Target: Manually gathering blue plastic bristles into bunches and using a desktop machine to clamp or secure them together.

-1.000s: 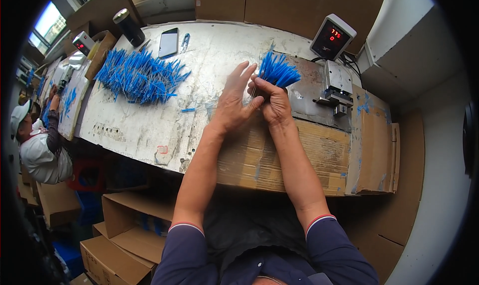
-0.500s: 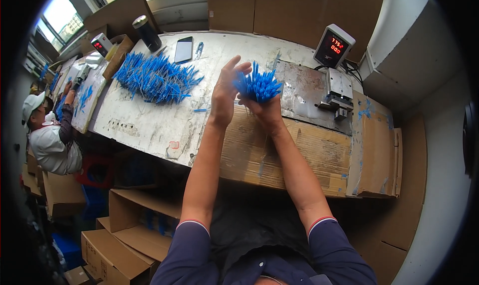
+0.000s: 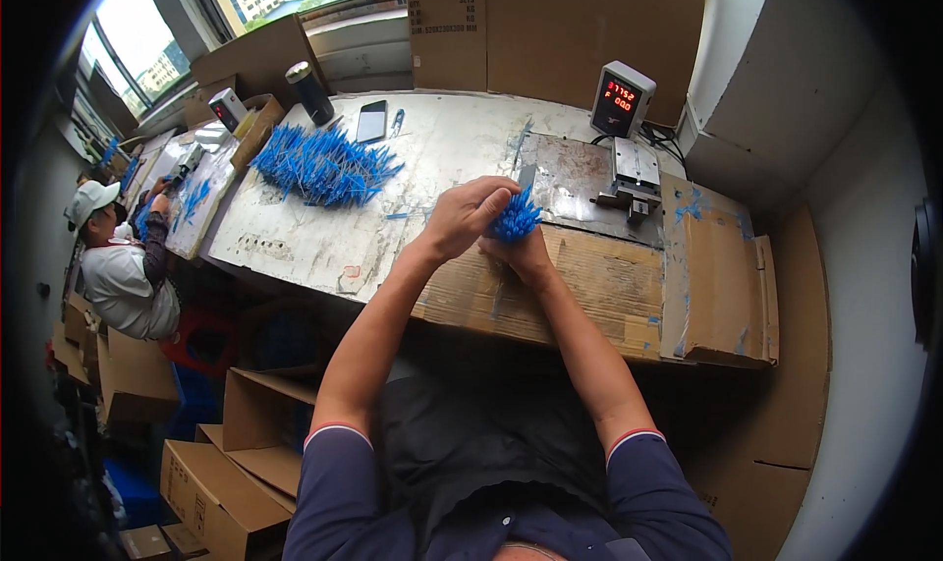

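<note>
A bundle of thin blue-tipped pieces (image 3: 518,217) stands up between my hands, its blue ends on top. My right hand (image 3: 526,251) grips it from below and the right side; the palm and lower fingers are partly hidden. Against the bundle's upper left side, my left hand (image 3: 470,213) is closed, with its thumb towards the blue ends. To the left on the white table lies a big pile of similar thin blue pieces (image 3: 324,164). A few loose blue pieces (image 3: 398,215) are beside my left hand.
A metal fixture (image 3: 636,173) sits on a steel plate at the right, with a red digital display (image 3: 622,99) behind it. Cardboard (image 3: 599,276) covers the near edge. A phone (image 3: 372,121) and a dark tumbler (image 3: 310,93) stand farther back. A co-worker (image 3: 123,266) works at far left.
My left hand has gone from spread fingers beside the bundle to closed against it. The bundle and both hands are lower in the picture, and the view has shifted.
</note>
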Demonstrator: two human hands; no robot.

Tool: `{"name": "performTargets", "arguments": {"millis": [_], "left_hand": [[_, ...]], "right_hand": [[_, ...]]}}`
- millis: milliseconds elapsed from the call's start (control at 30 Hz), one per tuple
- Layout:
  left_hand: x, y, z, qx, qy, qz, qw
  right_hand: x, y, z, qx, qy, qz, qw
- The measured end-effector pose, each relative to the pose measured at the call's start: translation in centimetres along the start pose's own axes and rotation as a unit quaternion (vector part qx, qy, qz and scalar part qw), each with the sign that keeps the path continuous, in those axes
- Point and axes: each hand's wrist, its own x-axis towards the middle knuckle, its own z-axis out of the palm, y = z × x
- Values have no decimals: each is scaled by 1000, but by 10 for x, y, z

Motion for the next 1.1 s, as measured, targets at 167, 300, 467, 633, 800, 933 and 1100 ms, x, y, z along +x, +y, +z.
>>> {"name": "performTargets", "arguments": {"millis": [167, 300, 467, 633, 800, 933, 1100], "left_hand": [[14, 18, -4, 156, 0, 99, 983], [15, 12, 10, 229, -138, 44, 963], [28, 20, 1, 203, -109, 89, 969], [34, 34, 10, 215, -208, 57, 953], [28, 23, 15, 181, -141, 68, 971], [22, -13, -43, 73, 226, -27, 971], [-46, -108, -82, 360, 174, -134, 907]], "right_hand": [[-4, -1, -3, 48, -34, 62, 996], [-5, -3, -5, 28, -24, 32, 999], [-9, -17, -3, 45, -57, 57, 996], [-9, -21, -4, 46, -51, 27, 997], [-10, -2, -3, 24, 22, -4, 999], [-7, 4, -11, -25, 175, -145, 973], [-4, -6, -5, -53, 193, -180, 963]]}}
